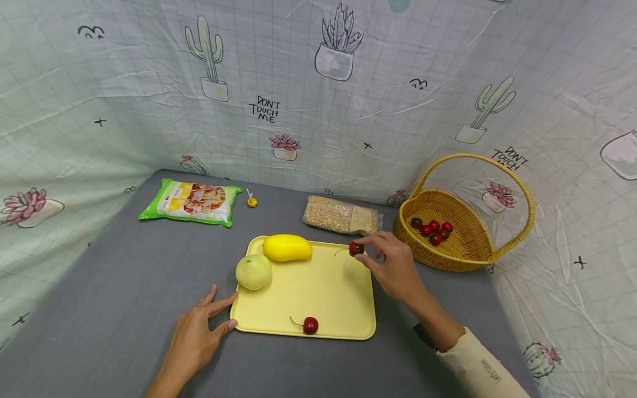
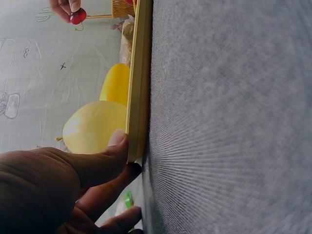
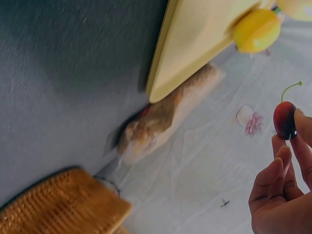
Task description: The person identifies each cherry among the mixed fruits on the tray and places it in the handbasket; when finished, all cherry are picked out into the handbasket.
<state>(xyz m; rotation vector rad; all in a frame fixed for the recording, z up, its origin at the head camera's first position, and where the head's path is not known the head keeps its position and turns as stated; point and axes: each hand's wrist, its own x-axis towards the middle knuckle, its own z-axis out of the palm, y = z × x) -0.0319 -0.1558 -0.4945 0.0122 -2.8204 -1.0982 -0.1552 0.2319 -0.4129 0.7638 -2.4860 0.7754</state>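
Observation:
My right hand (image 1: 393,265) pinches a dark red cherry (image 1: 355,249) between thumb and fingertips, above the far right part of a yellow tray (image 1: 323,287). The cherry's green stem (image 3: 291,88) points away from the fingers in the right wrist view. At the tray's near left corner, my left hand (image 1: 196,331) touches the edge with thumb and index finger, the other fingers loosely extended. On the tray, a pale green round fruit (image 1: 254,272) and a yellow mango (image 1: 287,247) sit at the far left. A second cherry (image 1: 311,325) lies by the near rim.
Right of the tray stands a wicker basket (image 1: 448,254) with a tall handle and several cherries inside. Behind the tray lies a clear bag of kernels (image 1: 340,215). A green and white packet (image 1: 194,203) and a small yellow lollipop (image 1: 252,202) lie at the back left.

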